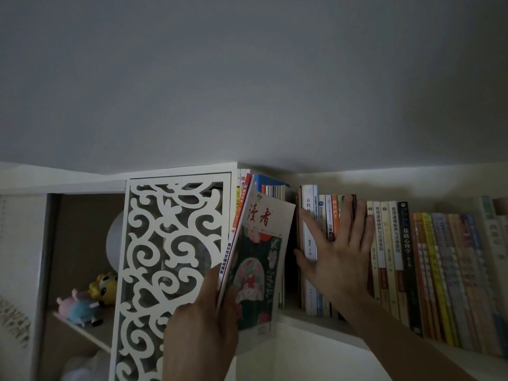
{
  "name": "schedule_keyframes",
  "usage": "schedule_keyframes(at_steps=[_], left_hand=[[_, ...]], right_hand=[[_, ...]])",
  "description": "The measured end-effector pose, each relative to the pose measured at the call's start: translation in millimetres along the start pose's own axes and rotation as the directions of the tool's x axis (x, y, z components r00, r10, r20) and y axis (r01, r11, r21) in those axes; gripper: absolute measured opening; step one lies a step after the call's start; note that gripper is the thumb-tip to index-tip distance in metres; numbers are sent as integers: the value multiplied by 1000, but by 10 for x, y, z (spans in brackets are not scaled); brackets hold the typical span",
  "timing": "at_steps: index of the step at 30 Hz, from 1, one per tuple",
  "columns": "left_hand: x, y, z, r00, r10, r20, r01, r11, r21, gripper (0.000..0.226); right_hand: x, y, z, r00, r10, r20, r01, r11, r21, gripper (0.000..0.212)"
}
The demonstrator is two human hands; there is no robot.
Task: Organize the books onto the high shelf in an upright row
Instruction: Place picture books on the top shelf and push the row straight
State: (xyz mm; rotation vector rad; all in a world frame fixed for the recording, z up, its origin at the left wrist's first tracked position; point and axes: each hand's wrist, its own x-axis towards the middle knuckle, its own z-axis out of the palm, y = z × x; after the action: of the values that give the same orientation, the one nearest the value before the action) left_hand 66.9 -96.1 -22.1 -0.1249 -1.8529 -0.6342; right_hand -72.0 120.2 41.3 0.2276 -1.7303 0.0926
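Note:
My left hand (204, 323) grips the lower edge of a thin magazine (261, 259) with red characters and a dark green illustrated cover, together with a few thin books behind it. The bundle leans at the left end of the high shelf (308, 318). My right hand (339, 251) lies flat with spread fingers against the spines of the upright row of books (398, 257), holding them toward the right. A dark gap (291, 259) stands between the magazine and the row. Several more books stand upright behind the magazine at the shelf's left end.
A white carved lattice panel (170, 270) stands left of the books. Behind it an open cubby holds plush toys (88, 301). The ceiling is close above the shelf. The row of books runs on to the right edge.

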Motion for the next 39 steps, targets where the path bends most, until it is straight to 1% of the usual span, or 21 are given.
schedule_keyframes(at_steps=[2, 5, 10, 11, 13, 15, 16, 18, 21, 23, 25, 27, 30, 31, 32, 34, 37, 38, 39], left_hand=[[-23, 53, 5, 1000, 16, 13, -16, 1000, 10, 35], [-57, 135, 39, 1000, 21, -4, -21, 1000, -6, 38], [-92, 254, 206, 998, 24, 53, -23, 999, -32, 44], [-83, 280, 263, 998, 35, 47, -33, 999, -32, 43], [-25, 350, 337, 997, 55, 47, -52, 997, -53, 34], [87, 421, 385, 998, 63, 7, -62, 997, -51, 28], [164, 443, 415, 998, 53, -23, -54, 996, -71, 26], [321, 447, 448, 999, 22, -43, -28, 988, -150, 30], [464, 392, 558, 997, 70, -40, -75, 989, -125, 20], [427, 341, 677, 995, 98, -19, -100, 989, -111, 24], [334, 276, 825, 998, 54, 20, -50, 985, -164, 32], [226, 199, 1011, 997, 17, 72, -4, 984, -176, 39], [124, 134, 1230, 985, -42, 167, 78, 973, -217, 39], [125, 134, 1270, 980, -55, 189, 96, 973, -211, 43], [134, 140, 1308, 978, -59, 201, 93, 981, -167, 46], [174, 180, 1358, 985, -54, 165, 63, 997, -53, 40], [248, 258, 1465, 1000, 6, 15, -6, 1000, 4, 30], [283, 268, 1496, 999, 18, -32, -17, 1000, 11, 35], [334, 269, 1510, 997, 31, -68, -30, 999, 12, 45]], right_hand=[[5, -9, 3, 1000, 7, -12, -7, 1000, 5, 95], [-3, -34, 5, 999, 30, -29, -29, 999, 26, 95], [2, 4, 7, 998, 46, -37, -45, 999, 29, 96], [1, 18, 11, 998, 48, -39, -47, 999, 28, 96], [-2, 45, 12, 998, 48, -37, -47, 999, 26, 98], [0, 68, 11, 998, 41, -37, -40, 999, 26, 100], [-1, 74, 12, 998, 40, -41, -39, 999, 28, 99], [-7, 80, 20, 998, 37, -47, -35, 999, 35, 98], [-6, 87, 34, 999, 31, -41, -30, 999, 40, 98], [-8, 88, 39, 998, 30, -46, -28, 999, 41, 95], [-7, 83, 49, 998, 31, -55, -29, 999, 39, 93], [-5, 80, 57, 998, 25, -65, -23, 999, 34, 90], [-12, 89, 60, 997, 9, -81, -7, 1000, 22, 87], [-13, 94, 61, 996, 3, -84, -2, 1000, 20, 87], [-10, 98, 62, 996, 0, -86, 2, 1000, 23, 86], [-9, 102, 65, 996, 1, -92, 2, 1000, 28, 85], [-14, 115, 66, 996, -10, -94, 12, 1000, 15, 85], [-14, 122, 65, 996, -18, -90, 18, 1000, 9, 85], [-16, 130, 63, 996, -19, -85, 20, 1000, 8, 85]])
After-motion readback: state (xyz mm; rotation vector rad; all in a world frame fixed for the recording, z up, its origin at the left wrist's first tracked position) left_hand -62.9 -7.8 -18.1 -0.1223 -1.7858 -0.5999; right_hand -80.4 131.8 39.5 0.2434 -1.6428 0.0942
